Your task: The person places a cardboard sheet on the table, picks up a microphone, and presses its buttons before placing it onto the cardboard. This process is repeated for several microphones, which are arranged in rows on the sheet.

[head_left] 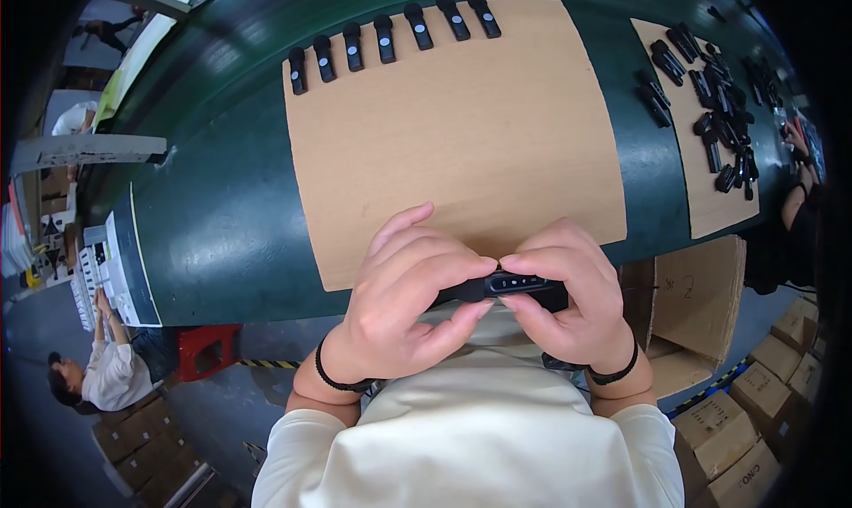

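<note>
Close in front of my body, both hands hold one black elongated device [516,283] sideways above the bench's near edge. A row of small light markings, like buttons, shows on its upward face. My left hand [413,286] pinches it near the middle with thumb and index finger. From the other side, my right hand [572,295] grips it the same way, fingertips almost meeting those of the left. My fingers cover much of both ends. Along the far edge of a cardboard sheet [453,135] lie several similar black devices [384,39] with rounded heads and pale round spots.
On the right, a second cardboard sheet [723,211] carries a loose pile of black devices [723,100]. An open carton [697,299] stands below the bench [222,233], near stacked boxes [719,433]. A seated co-worker [111,366] is at the left, beside a red stool [209,350].
</note>
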Available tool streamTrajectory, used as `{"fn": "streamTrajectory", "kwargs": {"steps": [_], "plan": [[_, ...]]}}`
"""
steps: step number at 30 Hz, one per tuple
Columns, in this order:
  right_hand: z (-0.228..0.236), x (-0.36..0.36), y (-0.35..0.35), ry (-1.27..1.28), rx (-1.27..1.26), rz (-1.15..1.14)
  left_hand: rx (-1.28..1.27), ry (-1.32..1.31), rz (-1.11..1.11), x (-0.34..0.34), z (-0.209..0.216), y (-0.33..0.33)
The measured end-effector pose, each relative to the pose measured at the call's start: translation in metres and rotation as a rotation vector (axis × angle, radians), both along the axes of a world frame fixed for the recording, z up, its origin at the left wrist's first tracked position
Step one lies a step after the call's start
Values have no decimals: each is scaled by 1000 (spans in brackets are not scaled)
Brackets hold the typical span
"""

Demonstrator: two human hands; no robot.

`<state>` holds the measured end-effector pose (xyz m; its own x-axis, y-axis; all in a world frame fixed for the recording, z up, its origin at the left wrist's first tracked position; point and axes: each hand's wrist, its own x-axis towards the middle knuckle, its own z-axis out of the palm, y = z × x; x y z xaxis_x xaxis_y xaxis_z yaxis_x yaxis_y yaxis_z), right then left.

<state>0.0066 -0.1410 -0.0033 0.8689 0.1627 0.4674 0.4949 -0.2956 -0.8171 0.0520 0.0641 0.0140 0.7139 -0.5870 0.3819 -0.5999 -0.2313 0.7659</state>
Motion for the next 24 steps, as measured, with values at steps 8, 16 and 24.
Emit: {"fn": "streamTrajectory", "kwargs": {"steps": [8, 16, 24], "plan": [[2, 5, 3, -69, -28, -21, 2, -55, 24, 1, -3, 0], [3, 8, 5, -80, -36, -24, -5, -57, 35, 2, -4, 2], [-4, 10, 4, -113, -39, 18, -30, -39, 47, 3, -4, 2]]}}
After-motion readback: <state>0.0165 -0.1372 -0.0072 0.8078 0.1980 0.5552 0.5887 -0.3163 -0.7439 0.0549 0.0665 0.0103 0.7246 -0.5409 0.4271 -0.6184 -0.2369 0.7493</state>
